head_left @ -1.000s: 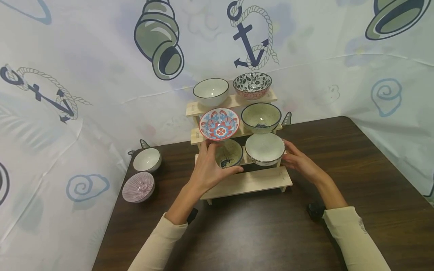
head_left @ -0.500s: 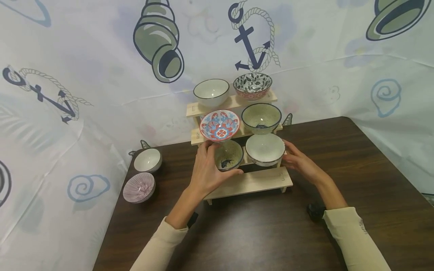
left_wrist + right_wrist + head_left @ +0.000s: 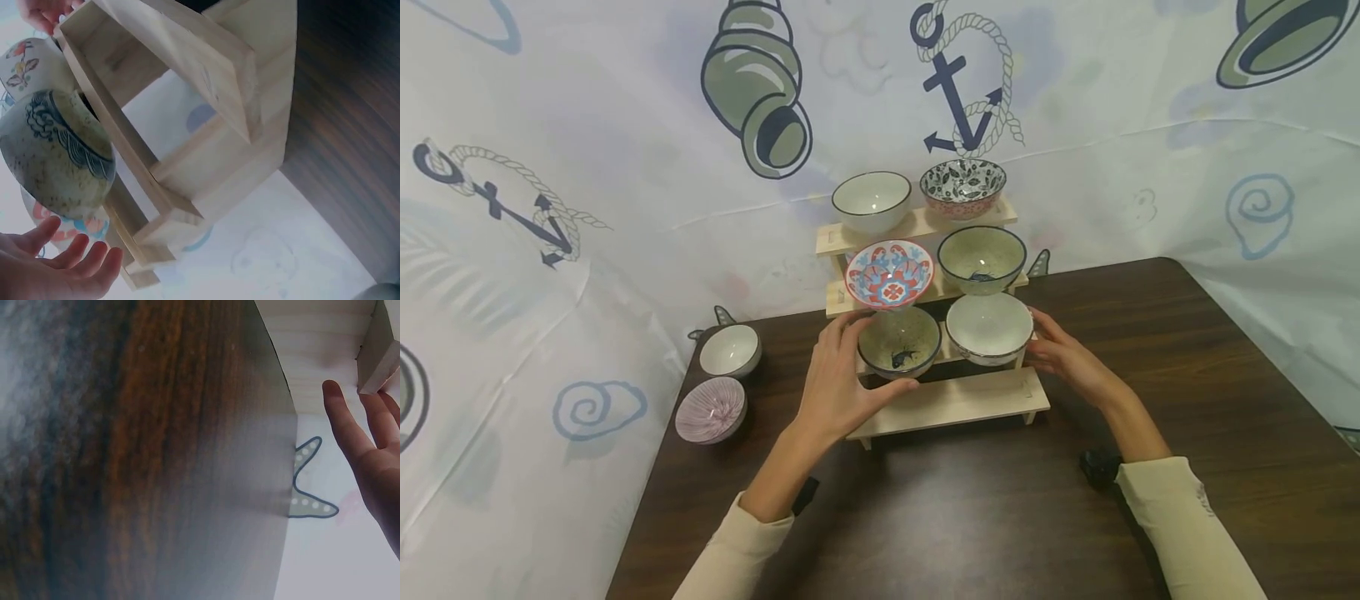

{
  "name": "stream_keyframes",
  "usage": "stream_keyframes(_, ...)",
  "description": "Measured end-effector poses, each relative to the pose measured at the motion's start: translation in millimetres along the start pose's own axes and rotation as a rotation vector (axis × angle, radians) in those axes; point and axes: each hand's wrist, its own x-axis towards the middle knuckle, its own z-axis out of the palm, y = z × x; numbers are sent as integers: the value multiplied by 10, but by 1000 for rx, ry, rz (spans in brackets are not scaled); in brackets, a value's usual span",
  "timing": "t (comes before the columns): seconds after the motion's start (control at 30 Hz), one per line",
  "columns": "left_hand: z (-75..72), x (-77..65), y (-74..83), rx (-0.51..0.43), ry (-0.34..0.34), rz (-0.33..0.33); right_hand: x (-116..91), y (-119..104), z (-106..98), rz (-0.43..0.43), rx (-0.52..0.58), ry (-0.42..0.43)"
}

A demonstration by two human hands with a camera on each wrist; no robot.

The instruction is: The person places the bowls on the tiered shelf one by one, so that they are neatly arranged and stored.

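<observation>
A speckled olive bowl with a dark fish drawing (image 3: 899, 343) sits on the third tier of the stepped wooden rack (image 3: 955, 402). At its left side is my left hand (image 3: 835, 379), thumb and fingers spread. The left wrist view shows these fingers (image 3: 75, 259) loosely bent just below the bowl (image 3: 62, 153), a gap between them. To the right on the same tier stands a white bowl (image 3: 988, 325), with my right hand (image 3: 1067, 354) at its right side. In the right wrist view the right fingers (image 3: 344, 419) reach out straight, their tips at the rack's end (image 3: 378, 359).
Higher tiers carry a red-and-blue patterned bowl (image 3: 890, 273), a green bowl (image 3: 982, 254), a plain white bowl (image 3: 872, 200) and a black-leaf patterned bowl (image 3: 962, 187). Left on the dark table (image 3: 985, 508) stand a white bowl (image 3: 730, 350) and a purple-striped bowl (image 3: 711, 408).
My left hand has come away from the fish bowl, moving left and opening wider; the bowl stays on its tier. The right hand has hardly moved.
</observation>
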Motion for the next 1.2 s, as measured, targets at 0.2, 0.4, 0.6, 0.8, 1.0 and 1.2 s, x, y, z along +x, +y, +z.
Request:
stream_keyframes(0.2, -107, -71, -70, -8, -31, -48, 8, 15, 3, 3, -1, -1)
stream_keyframes(0.4, -192, -148, -148, -28, -21, -104, 21, 20, -2, 4, -14, 0)
stream_keyframes(0.6, -256, -219, -210, -23, -28, -177, 21, 41, -9, 2, -23, -3)
stream_keyframes(0.8, -319, -269, -292, -8, -21, -233, 14, 49, 0, 0, -17, -1)
stream_keyframes(1.0, -391, -317, -389, 0, 22, -246, 14, 50, 4, -2, 4, -3)
stream_keyframes(1.2, -424, -386, -501, 10, 55, -257, 27, 51, -4, -9, 1, -8)
